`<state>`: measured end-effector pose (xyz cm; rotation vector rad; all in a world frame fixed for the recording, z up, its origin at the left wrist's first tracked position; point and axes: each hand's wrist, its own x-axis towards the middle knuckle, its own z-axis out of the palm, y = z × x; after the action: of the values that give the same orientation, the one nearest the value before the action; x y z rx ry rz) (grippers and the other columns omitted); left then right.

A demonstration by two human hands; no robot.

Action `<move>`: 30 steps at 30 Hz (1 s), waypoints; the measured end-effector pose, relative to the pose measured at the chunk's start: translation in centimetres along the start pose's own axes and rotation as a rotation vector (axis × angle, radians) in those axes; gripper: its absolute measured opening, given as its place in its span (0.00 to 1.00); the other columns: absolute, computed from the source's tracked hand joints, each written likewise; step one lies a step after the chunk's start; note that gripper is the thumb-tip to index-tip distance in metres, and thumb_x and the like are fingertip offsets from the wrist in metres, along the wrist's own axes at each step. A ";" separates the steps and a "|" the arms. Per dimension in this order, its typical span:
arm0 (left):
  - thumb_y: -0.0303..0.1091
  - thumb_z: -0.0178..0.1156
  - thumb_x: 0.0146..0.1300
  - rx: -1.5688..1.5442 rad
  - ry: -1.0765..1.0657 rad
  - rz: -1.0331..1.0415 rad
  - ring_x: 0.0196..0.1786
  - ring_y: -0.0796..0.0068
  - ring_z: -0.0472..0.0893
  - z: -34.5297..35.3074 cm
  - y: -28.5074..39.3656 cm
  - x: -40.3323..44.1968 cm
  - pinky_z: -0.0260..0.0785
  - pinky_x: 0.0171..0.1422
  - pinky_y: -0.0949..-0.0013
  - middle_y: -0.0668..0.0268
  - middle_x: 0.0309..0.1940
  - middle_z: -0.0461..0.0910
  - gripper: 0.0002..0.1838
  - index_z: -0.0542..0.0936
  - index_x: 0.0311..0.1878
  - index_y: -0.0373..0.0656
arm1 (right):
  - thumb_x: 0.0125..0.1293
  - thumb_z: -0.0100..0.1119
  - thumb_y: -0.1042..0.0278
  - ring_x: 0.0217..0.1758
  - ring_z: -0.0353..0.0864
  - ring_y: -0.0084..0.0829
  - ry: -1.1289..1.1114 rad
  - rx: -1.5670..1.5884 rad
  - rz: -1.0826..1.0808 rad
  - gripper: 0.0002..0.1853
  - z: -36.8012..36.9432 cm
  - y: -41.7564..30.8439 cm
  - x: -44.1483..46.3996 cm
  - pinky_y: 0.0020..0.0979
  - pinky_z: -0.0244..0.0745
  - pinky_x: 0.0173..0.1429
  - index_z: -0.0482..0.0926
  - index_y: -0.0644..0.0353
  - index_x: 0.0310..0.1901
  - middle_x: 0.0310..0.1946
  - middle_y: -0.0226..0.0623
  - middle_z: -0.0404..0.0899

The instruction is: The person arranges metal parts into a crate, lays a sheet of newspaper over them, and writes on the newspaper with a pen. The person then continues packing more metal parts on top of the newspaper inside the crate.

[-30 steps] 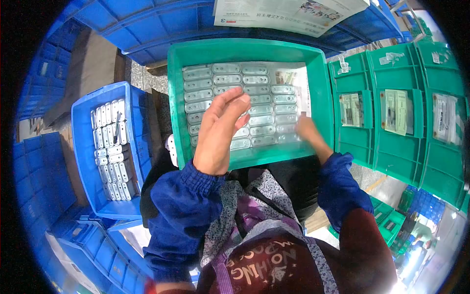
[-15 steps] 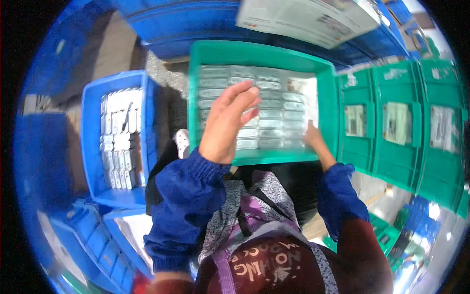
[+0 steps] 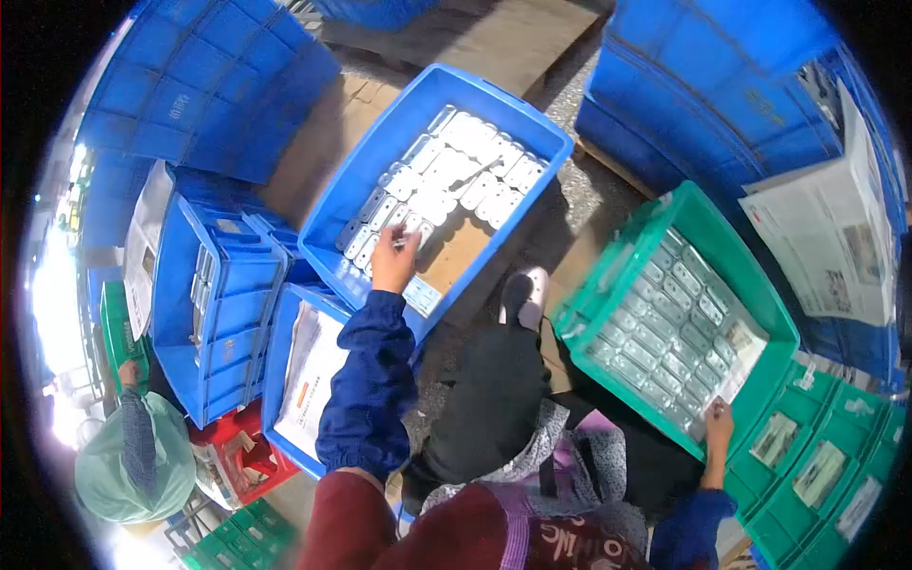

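Observation:
My left hand [image 3: 394, 262] reaches into a blue bin [image 3: 328, 204] holding rows of flat, silvery metal parts [image 3: 439, 169]. Its fingers are closed at the edge of the rows, pinching one of the metal parts. Bare cardboard [image 3: 454, 255] shows beside them in the bin. Inside the near corner of a green bin [image 3: 622, 249], my right hand [image 3: 719, 429] rests by the lower edge of another layer of silvery parts [image 3: 665, 328]. Its fingers are small and partly hidden, and what they touch is unclear. A printed paper sheet [image 3: 749, 344] lies along that layer's right side.
Stacked green crates [image 3: 822, 470] stand at the lower right. A newspaper [image 3: 826, 237] hangs over blue crates at the right. At the left are more blue crates [image 3: 223, 304], a paper-lined blue bin [image 3: 309, 389] and a co-worker in a green head covering [image 3: 133, 461].
The view has swung left toward the blue bin. My left hand has moved from above the green bin into the blue bin and closed on a metal part. My right hand stays in the green bin.

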<state>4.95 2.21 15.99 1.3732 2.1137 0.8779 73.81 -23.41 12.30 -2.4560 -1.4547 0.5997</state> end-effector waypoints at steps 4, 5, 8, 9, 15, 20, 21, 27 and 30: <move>0.51 0.65 0.53 -0.921 -0.244 -0.923 0.24 0.66 0.74 6.3 -17.3 1.7 0.71 0.33 0.65 0.65 0.14 0.67 0.23 0.73 0.28 0.38 | 0.62 0.56 0.61 0.36 0.79 0.39 0.055 -0.073 0.176 0.17 -2.8 -8.4 -1.2 0.36 0.72 0.41 0.72 0.60 0.49 0.36 0.45 0.78; 0.55 0.67 0.50 -1.023 -0.169 -1.045 0.20 0.65 0.69 9.2 -21.0 2.0 0.70 0.30 0.63 0.67 0.14 0.61 0.26 0.69 0.29 0.41 | 0.62 0.56 0.61 0.36 0.79 0.39 0.090 -0.042 0.127 0.17 -2.8 -9.4 -1.7 0.36 0.73 0.40 0.72 0.60 0.49 0.36 0.44 0.78; 0.55 0.68 0.48 -1.075 0.137 -1.284 0.39 0.57 0.71 10.4 -15.6 2.0 0.71 0.41 0.54 0.57 0.37 0.67 0.33 0.66 0.47 0.42 | 0.61 0.57 0.65 0.36 0.78 0.32 0.079 -0.009 0.100 0.19 -2.9 -11.7 -2.7 0.31 0.74 0.38 0.71 0.62 0.52 0.39 0.43 0.77; 0.54 0.68 0.48 -1.150 0.211 -1.260 0.42 0.57 0.69 11.4 -16.1 2.2 0.71 0.43 0.53 0.57 0.41 0.66 0.33 0.67 0.50 0.45 | 0.61 0.58 0.68 0.33 0.78 0.31 0.065 0.009 0.101 0.19 -3.1 -12.8 -3.3 0.30 0.74 0.36 0.70 0.64 0.52 0.40 0.43 0.77; 0.51 0.71 0.46 -1.336 0.544 -1.198 0.56 0.58 0.63 14.5 -13.9 3.0 0.72 0.46 0.63 0.57 0.59 0.58 0.43 0.62 0.62 0.44 | 0.60 0.56 0.72 0.40 0.76 0.32 0.031 -0.122 0.138 0.20 -3.9 -13.5 -5.0 0.29 0.73 0.40 0.70 0.66 0.54 0.41 0.41 0.74; 0.48 0.71 0.48 -1.173 0.463 -1.157 0.48 0.62 0.70 13.0 -12.3 2.2 0.72 0.44 0.64 0.58 0.50 0.68 0.39 0.63 0.58 0.40 | 0.60 0.55 0.73 0.47 0.73 0.34 0.013 -0.002 0.145 0.21 -4.4 -12.7 -5.4 0.32 0.72 0.47 0.69 0.67 0.56 0.43 0.42 0.73; 0.46 0.70 0.49 -1.202 0.499 -1.170 0.49 0.61 0.70 13.0 -12.7 2.4 0.73 0.45 0.62 0.58 0.52 0.67 0.39 0.63 0.59 0.39 | 0.61 0.54 0.73 0.47 0.74 0.35 0.006 -0.022 0.159 0.20 -4.3 -12.9 -5.2 0.33 0.72 0.47 0.69 0.67 0.55 0.45 0.44 0.73; 0.48 0.48 0.67 -1.422 0.463 -1.054 0.51 0.60 0.71 13.1 -13.4 5.4 0.75 0.46 0.56 0.57 0.53 0.70 0.22 0.68 0.57 0.42 | 0.61 0.56 0.72 0.48 0.77 0.38 -0.011 -0.057 0.235 0.21 -4.4 -13.3 -4.7 0.34 0.73 0.50 0.70 0.67 0.55 0.49 0.48 0.74; 0.45 0.48 0.67 -1.426 0.461 -1.100 0.51 0.59 0.72 13.0 -13.9 5.4 0.75 0.46 0.54 0.58 0.52 0.71 0.22 0.68 0.58 0.43 | 0.60 0.56 0.72 0.47 0.77 0.38 0.044 -0.022 0.261 0.20 -4.4 -12.3 -5.6 0.33 0.74 0.47 0.70 0.67 0.55 0.49 0.47 0.74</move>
<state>3.04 6.42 -3.21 -0.6767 1.3568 1.6178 63.81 -22.27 22.26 -2.6810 -1.1380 0.5754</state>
